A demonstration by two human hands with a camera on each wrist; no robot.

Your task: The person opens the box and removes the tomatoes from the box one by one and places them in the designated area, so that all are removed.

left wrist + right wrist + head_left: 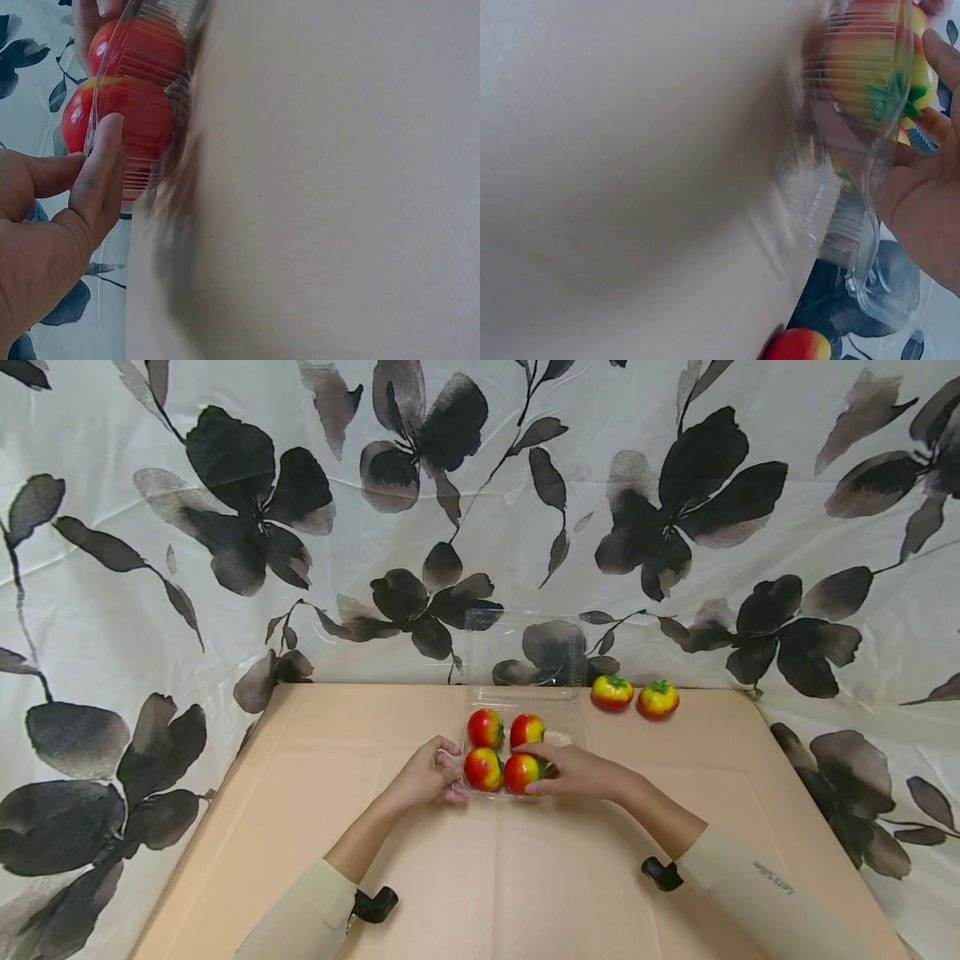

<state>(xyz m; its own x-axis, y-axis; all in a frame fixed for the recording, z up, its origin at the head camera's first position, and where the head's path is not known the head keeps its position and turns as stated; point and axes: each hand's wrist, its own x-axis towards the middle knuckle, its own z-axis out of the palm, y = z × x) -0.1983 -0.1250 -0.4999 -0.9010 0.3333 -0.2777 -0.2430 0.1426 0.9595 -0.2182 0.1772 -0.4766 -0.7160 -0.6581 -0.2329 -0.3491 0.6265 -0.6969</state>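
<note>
A clear plastic clamshell box [525, 696] lies opened on the table, its lid [525, 647] raised at the back. Several red-and-yellow fruits with green leafy tops sit inside, filling its left and middle part. My left hand [429, 772] pinches the box's left rim between thumb and fingers, as the left wrist view shows at the box wall [139, 180]. With thumb and fingers my right hand [577, 770] grips the near right fruit [520, 773] inside the box. Its green leaves [917, 94] face the palm in the right wrist view.
Two more such fruits, a left one [612, 692] and a right one [658, 700], rest at the table's back edge, right of the box. A floral cloth [555, 527] hangs behind the tan table [495, 877]. Dark wrist cameras sit at both sleeves.
</note>
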